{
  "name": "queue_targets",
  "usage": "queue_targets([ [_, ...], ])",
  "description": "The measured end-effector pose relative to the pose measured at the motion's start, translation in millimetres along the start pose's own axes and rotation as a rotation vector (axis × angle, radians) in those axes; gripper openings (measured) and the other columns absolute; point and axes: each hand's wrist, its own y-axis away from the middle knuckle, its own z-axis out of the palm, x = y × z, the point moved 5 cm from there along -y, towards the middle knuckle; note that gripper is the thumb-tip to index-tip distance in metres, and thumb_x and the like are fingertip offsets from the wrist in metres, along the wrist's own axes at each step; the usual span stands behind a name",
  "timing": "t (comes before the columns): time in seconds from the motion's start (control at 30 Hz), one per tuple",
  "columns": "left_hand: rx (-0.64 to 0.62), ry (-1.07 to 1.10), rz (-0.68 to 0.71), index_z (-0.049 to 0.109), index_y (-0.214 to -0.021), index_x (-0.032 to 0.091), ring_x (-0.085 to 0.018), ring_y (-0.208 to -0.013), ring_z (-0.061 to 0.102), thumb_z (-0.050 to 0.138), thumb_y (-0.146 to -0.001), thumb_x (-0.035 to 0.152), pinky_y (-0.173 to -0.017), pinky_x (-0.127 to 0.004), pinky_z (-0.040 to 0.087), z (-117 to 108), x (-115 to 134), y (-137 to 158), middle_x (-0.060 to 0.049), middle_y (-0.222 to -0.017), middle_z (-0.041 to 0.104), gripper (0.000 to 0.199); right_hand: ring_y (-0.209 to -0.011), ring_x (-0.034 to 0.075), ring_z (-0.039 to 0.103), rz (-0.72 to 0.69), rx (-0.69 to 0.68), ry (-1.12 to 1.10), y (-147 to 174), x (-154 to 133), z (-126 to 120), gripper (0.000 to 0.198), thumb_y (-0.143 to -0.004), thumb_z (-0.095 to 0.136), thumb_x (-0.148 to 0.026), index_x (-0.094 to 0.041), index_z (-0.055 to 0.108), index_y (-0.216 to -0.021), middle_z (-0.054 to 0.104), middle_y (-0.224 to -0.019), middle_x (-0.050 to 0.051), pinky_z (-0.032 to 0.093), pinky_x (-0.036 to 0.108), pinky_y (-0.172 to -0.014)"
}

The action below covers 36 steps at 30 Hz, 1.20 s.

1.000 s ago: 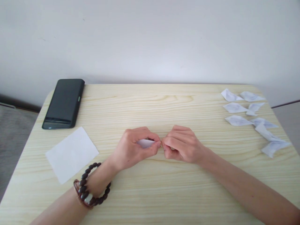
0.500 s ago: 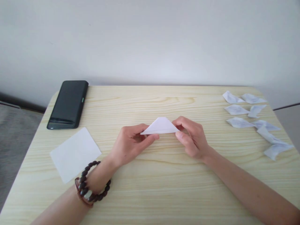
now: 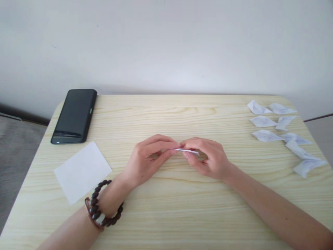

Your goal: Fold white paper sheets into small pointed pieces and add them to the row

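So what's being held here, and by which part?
A white paper piece, nearly edge-on: the left hand pinches it toward its left end, the right hand near its middle.

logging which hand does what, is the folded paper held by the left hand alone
No, the left hand and the right hand both hold the folded paper, close beside each other.

Much of the folded paper [image 3: 191, 151] is covered by the left hand [image 3: 144, 158] and right hand [image 3: 209, 156]; its folds cannot be made out. The bench [image 3: 166, 218] and both forearms [image 3: 275, 205] are cut off at the near edge.
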Motion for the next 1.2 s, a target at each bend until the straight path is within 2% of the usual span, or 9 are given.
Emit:
queue_targets([
  [0.1,0.086,0.079,-0.028,0.068,-0.101,0.019,-0.012,-0.075,0.067,0.063,-0.085,0.014,-0.051,-0.016,0.056,-2,-2,2,-0.005,-0.096,0.07,0.017,-0.073,0.012,0.067,-0.01,0.002,0.006,2,1,0,0.012,-0.085,0.059,-0.013,-0.02,0.056,-0.094,0.071,-0.082,0.002,0.05,0.021,-0.067],
  [0.23,0.195,0.14,0.0,0.062,-0.089,0.016,-0.013,-0.071,0.069,0.067,-0.081,0.013,-0.051,-0.019,0.059,-3,-2,6,-0.004,-0.09,0.072,0.01,-0.071,0.011,0.067,-0.009,0.012,0.028,3,1,0,0.011,-0.085,0.06,-0.016,-0.02,0.057,-0.094,0.073,-0.081,0.001,0.05,0.02,-0.064],
  [0.43,0.208,-0.036,0.021,0.065,-0.089,0.017,-0.01,-0.065,0.068,0.07,-0.08,0.015,-0.055,-0.018,0.058,-6,4,5,-0.003,-0.089,0.075,0.01,-0.069,0.011,0.068,-0.043,0.037,0.043,4,-1,-1,0.012,-0.084,0.061,-0.014,-0.021,0.059,-0.093,0.073,-0.079,0.0,0.051,0.02,-0.063],
  [0.67,0.172,-0.221,0.106,0.067,-0.086,0.018,-0.011,-0.078,0.07,0.067,-0.082,0.013,-0.06,-0.015,0.055,-10,12,2,-0.002,-0.089,0.075,0.007,-0.067,0.011,0.067,-0.088,0.071,0.063,5,-3,-2,0.016,-0.083,0.061,-0.011,-0.02,0.059,-0.097,0.073,-0.079,0.0,0.051,0.02,-0.062],
  [0.87,0.134,-0.276,0.128,0.068,-0.085,0.018,-0.01,-0.077,0.069,0.061,-0.084,0.007,-0.069,-0.018,0.055,-11,11,2,0.0,-0.086,0.074,0.014,-0.072,0.013,0.069,-0.147,0.087,0.171,3,-6,-1,0.018,-0.081,0.06,-0.008,-0.02,0.059,-0.095,0.075,-0.087,0.004,0.052,0.024,-0.065],
  [1.07,0.247,-0.147,0.012,0.066,-0.089,0.018,-0.012,-0.071,0.07,0.069,-0.081,0.018,-0.063,-0.02,0.058,-10,5,6,0.0,-0.084,0.074,0.008,-0.06,0.013,0.063,-0.1,0.112,0.155,0,-6,-2,0.014,-0.081,0.061,-0.012,-0.021,0.06,-0.092,0.072,-0.073,0.001,0.05,0.027,-0.062],
  [1.2,0.237,-0.204,0.024,0.067,-0.084,0.019,-0.011,-0.068,0.069,0.072,-0.079,0.019,-0.064,-0.019,0.058,-9,8,5,0.001,-0.08,0.075,0.007,-0.063,0.013,0.064,-0.09,0.126,0.157,1,-5,-2,0.019,-0.081,0.063,-0.015,-0.02,0.06,-0.099,0.072,-0.077,0.002,0.05,0.027,-0.064],
])
